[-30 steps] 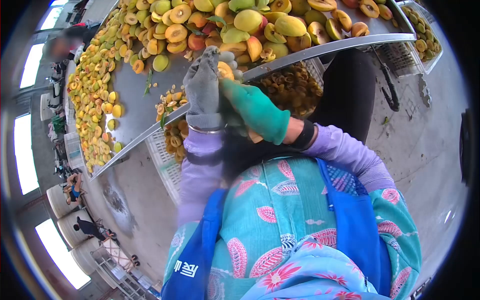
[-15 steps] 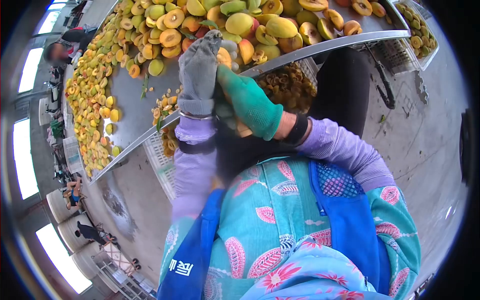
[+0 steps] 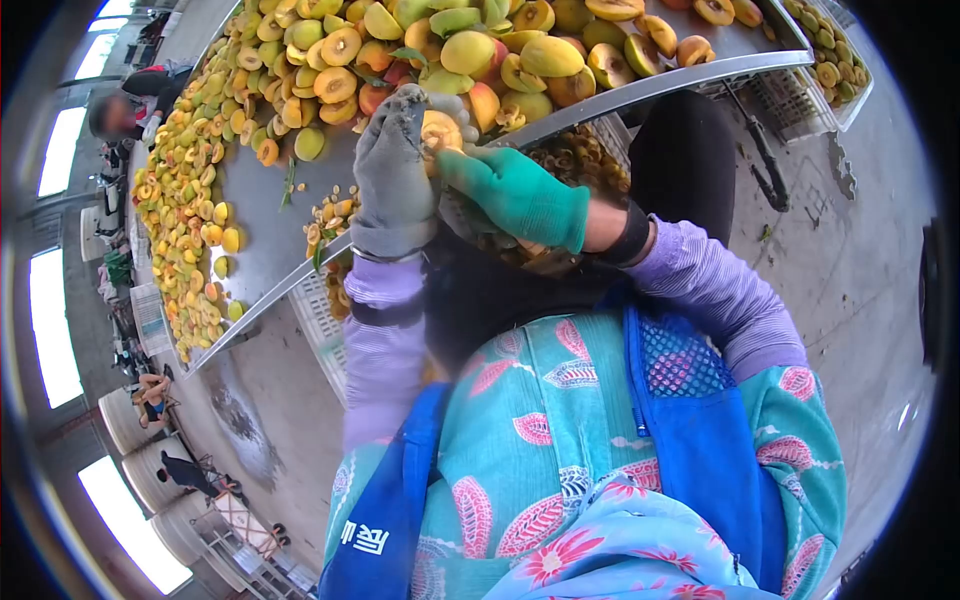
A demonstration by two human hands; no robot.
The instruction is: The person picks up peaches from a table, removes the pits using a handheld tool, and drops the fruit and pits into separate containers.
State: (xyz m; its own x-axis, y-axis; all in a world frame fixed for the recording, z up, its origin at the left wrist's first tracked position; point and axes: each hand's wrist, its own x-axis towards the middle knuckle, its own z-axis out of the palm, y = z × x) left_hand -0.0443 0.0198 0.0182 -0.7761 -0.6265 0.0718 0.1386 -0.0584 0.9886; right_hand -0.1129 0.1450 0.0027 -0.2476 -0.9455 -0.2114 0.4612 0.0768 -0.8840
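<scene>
My left hand, in a grey glove, is closed around a cut peach half just beyond the table edge, its orange flesh facing up. My right hand, in a green glove, is closed with its thumb against the near side of that peach half. Whatever its curled fingers hold is hidden. Halved peaches, cut faces and skins showing, lie heaped on the metal table around and beyond both hands.
Below the table edge, a white crate and a heap of brownish peach scraps sit by my legs. Another crate of peaches stands at the right. A co-worker is at the table's far left. A metal rim borders the table.
My right hand has shifted slightly right and down, its wrist turning. The peach half in my left hand now shows more of its cut face. Both hands stay close together.
</scene>
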